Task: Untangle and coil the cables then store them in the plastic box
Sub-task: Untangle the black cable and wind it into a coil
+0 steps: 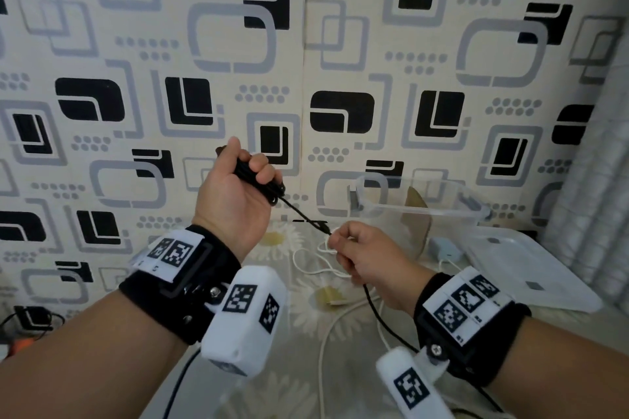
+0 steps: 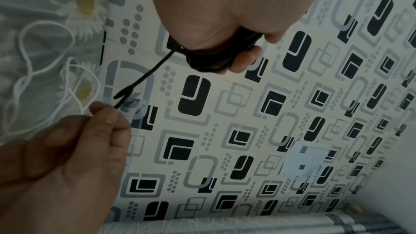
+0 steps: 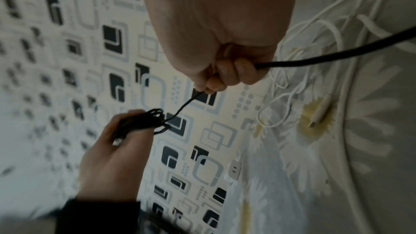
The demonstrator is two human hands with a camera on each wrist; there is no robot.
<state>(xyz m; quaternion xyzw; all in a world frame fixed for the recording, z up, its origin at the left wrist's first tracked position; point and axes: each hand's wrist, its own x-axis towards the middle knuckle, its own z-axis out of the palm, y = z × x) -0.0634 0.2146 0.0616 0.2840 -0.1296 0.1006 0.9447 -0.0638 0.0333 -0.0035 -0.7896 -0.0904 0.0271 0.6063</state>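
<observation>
Patterned wall (image 1: 306, 44) behind; 2 hands: left hand (image 1: 235, 201) grips black cable (image 1: 303, 214) coil, right hand (image 1: 371, 258) pinches strand.

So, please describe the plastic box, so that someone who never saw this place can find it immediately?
Start at the patterned wall behind the flowered bedsheet. The plastic box stands against that wall, beyond the right hand. It is the only see-through thing there: the wallpaper shows through its sides, unlike the flat white lid lying beside it.
</observation>
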